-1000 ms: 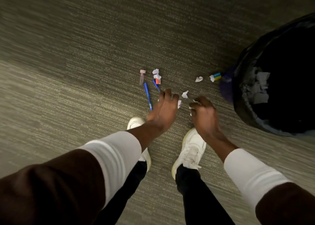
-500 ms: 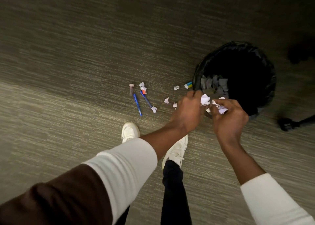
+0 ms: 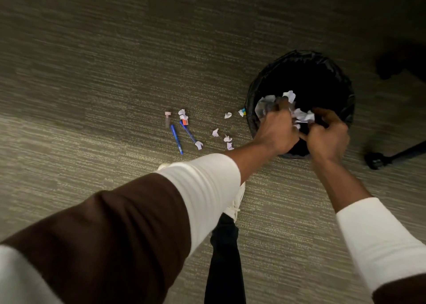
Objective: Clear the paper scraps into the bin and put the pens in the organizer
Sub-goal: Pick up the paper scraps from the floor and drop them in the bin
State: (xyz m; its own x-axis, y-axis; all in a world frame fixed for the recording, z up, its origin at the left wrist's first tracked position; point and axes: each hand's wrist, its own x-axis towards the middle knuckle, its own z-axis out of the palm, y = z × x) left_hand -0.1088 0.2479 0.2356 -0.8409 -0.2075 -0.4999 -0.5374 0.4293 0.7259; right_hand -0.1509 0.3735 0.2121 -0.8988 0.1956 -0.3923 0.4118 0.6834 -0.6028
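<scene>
Both hands reach over the near rim of the round bin lined with a black plastic bag (image 3: 258, 91): the left hand (image 3: 277, 130) and right hand (image 3: 327, 140) each hold a loose, partly spread grip around crumpled white paper scraps (image 3: 302, 115). Farther left on the grey-green carpet floor (image 3: 92, 84), more small white scraps (image 3: 215, 132) lie scattered just beside two blue pens (image 3: 176, 138), well apart from the bin.

Striped grey-green carpet (image 3: 92, 61) across the whole floor. Small pink-capped vial (image 3: 168, 118) lying on it. White shoe (image 3: 237, 200) under a black trouser leg (image 3: 224, 257). Black chair caster (image 3: 374, 160) at right, on a dark leg.
</scene>
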